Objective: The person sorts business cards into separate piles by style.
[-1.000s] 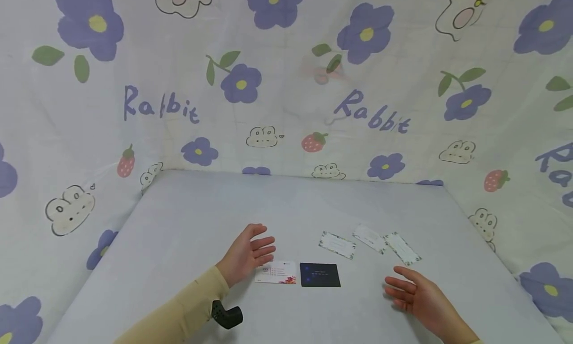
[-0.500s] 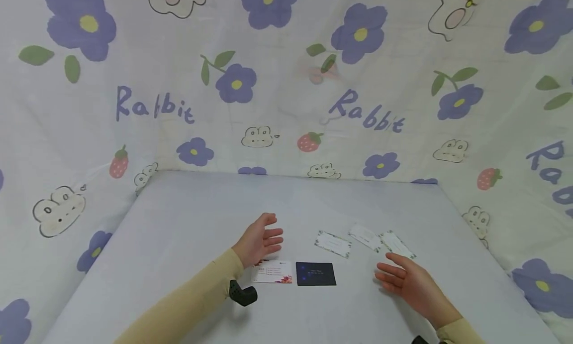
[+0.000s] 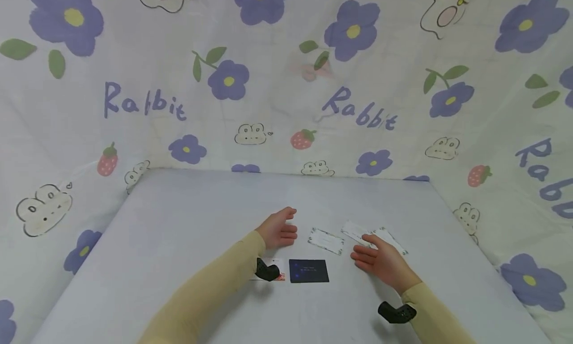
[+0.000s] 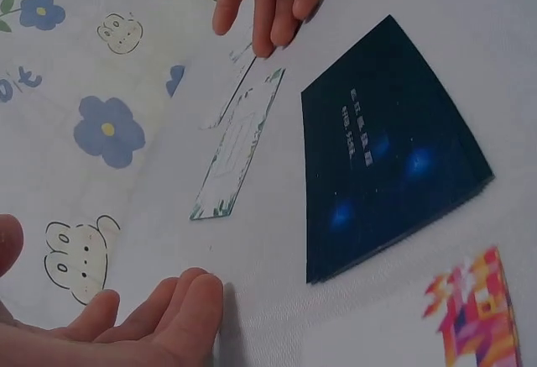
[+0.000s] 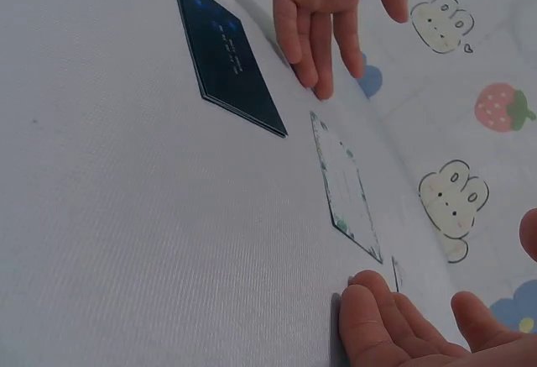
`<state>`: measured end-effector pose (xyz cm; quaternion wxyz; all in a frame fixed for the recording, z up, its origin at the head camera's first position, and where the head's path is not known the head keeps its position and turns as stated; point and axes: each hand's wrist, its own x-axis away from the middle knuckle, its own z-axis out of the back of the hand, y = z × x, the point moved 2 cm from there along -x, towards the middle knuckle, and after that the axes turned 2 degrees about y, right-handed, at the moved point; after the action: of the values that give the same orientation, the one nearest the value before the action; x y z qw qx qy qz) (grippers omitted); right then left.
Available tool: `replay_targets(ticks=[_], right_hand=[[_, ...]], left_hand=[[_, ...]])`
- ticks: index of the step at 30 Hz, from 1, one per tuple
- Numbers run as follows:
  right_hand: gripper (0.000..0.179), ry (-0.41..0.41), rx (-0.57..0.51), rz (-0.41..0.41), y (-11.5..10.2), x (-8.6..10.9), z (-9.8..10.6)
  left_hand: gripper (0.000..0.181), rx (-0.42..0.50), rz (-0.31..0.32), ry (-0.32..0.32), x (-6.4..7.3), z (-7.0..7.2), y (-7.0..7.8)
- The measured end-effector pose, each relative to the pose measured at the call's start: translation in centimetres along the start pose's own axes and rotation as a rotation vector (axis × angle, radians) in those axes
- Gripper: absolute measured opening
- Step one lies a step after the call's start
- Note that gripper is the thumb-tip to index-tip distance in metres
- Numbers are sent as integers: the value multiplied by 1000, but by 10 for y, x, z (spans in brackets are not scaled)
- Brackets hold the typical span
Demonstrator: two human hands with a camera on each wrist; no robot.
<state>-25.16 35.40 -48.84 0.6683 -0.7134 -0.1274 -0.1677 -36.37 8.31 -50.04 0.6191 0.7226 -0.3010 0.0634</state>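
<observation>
Both hands hover low over the table with palms facing each other and hold nothing. My left hand [image 3: 278, 229], fingers relaxed, is just left of a white card with a green leaf border [image 3: 327, 241]. My right hand [image 3: 380, 259] has relaxed fingers beside two more white cards; it partly covers the middle card [image 3: 355, 232] and the right-hand card [image 3: 391, 240]. Nearer me lies a dark blue stack of cards [image 4: 390, 153], its layered edge showing in the left wrist view. Left of it is a white card with a red and orange pattern [image 4: 478, 312], partly hidden in the head view by the left wrist's camera.
A pale cloth-covered table [image 3: 215, 199] lies under everything. Behind it and on both sides hang white curtains [image 3: 277, 105] printed with purple flowers, rabbits and strawberries. Black wrist cameras [image 3: 397, 312] stick out below the wrists.
My left hand has moved right and away from me, toward the leaf-bordered cards. My right hand has moved left and forward, over the edges of the cards there. The cards stay put on the table.
</observation>
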Motion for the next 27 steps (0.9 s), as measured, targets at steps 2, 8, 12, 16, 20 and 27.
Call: replay_targets(ticks=[2, 8, 12, 16, 20, 27], right_hand=[[68, -2, -6, 0, -2, -4, -4], [69, -15, -20, -9, -6, -11, -17], [68, -6, -28, -13, -5, -11, -21], [67, 9, -39, -12, -5, -11, -22], [67, 23, -45, -8, -3, -13, -21], [67, 35, -36, 0, -1, -15, -21]], left_hand=[[73, -8, 5, -8, -2, -7, 1], [72, -5, 20, -25, -6, -24, 3], [73, 9, 39, -37, -7, -32, 1], [73, 25, 48, -33, -7, -34, 1], [72, 34, 49, -36, -7, -34, 1], [73, 48, 46, -33, -13, -34, -2]])
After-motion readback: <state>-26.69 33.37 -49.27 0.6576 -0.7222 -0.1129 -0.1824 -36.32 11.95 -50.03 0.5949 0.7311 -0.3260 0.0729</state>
